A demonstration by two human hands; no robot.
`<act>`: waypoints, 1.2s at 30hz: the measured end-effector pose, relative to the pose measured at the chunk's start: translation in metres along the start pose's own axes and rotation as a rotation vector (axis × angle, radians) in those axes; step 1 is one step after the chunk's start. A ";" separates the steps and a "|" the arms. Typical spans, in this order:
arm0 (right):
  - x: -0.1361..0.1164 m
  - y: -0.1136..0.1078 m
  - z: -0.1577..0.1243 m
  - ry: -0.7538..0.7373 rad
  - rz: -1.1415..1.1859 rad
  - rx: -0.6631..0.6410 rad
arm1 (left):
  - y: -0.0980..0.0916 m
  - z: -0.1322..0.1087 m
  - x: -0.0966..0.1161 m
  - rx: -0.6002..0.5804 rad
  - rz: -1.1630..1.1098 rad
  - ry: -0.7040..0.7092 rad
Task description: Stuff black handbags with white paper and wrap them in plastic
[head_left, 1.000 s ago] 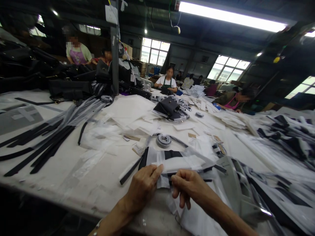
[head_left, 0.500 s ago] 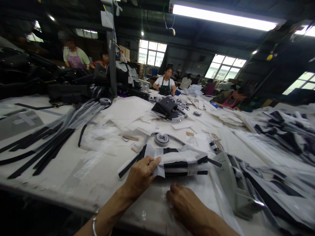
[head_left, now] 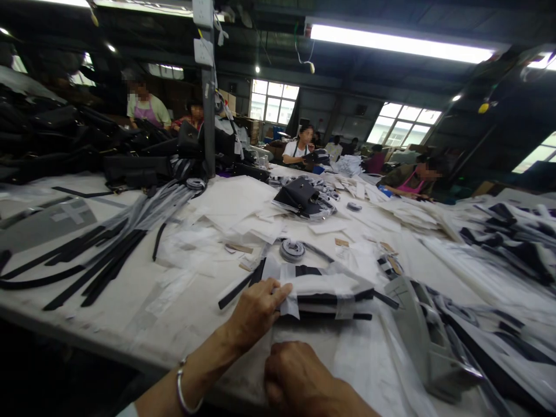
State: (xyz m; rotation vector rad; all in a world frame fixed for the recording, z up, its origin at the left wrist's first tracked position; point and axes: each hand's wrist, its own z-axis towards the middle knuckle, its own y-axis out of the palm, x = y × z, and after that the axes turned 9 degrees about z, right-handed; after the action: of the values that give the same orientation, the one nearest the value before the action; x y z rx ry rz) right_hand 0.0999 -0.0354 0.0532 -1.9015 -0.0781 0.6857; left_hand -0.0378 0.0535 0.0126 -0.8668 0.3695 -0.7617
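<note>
My left hand [head_left: 256, 307] is closed on the left end of a bundle of black straps [head_left: 360, 295] wrapped in white film and tape. Its thumb and fingers pinch the wrapping, and the bundle lies across the table in front of me. Nearer the table's front edge, my right hand [head_left: 299, 373] is curled with its knuckles up, apart from the bundle. Its fingertips are hidden, so what they hold, if anything, does not show. Just behind the bundle is a coiled, wrapped strap [head_left: 292, 249]. A grey tape dispenser [head_left: 428, 341] stands to the right.
Loose black straps [head_left: 113, 260] fan out at the left. A black bag [head_left: 297, 194] sits mid-table among white sheets [head_left: 234, 197]. Wrapped strips [head_left: 512, 231] pile up on the right, black bags [head_left: 52, 133] at the far left. Several co-workers are around the table and beyond; a post [head_left: 209, 116] rises behind.
My right hand has moved left and closer to the front edge. My left hand keeps its hold on the strap bundle. The whole view has shifted slightly.
</note>
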 end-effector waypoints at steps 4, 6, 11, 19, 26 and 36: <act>0.025 -0.012 -0.021 0.032 0.196 0.039 | 0.009 -0.013 0.001 0.053 0.002 0.033; 0.045 -0.015 -0.028 0.050 0.170 0.172 | 0.010 -0.011 0.000 0.030 -0.015 0.010; 0.076 -0.001 -0.025 0.054 -0.031 0.194 | 0.005 0.001 -0.003 0.018 -0.008 0.004; 0.085 -0.007 -0.024 -0.037 -0.277 0.109 | 0.007 -0.004 -0.003 0.030 0.010 0.016; 0.075 -0.050 -0.066 0.026 0.130 -0.006 | 0.016 -0.015 0.003 0.025 0.015 0.022; 0.050 -0.013 -0.018 -0.255 -0.155 0.196 | 0.008 -0.014 0.004 -0.112 0.005 0.003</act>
State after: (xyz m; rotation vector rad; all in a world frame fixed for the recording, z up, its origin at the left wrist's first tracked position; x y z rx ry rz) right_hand 0.1535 -0.0268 0.0488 -1.5961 -0.3060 0.7959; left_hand -0.0392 0.0463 -0.0025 -0.9693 0.4203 -0.7434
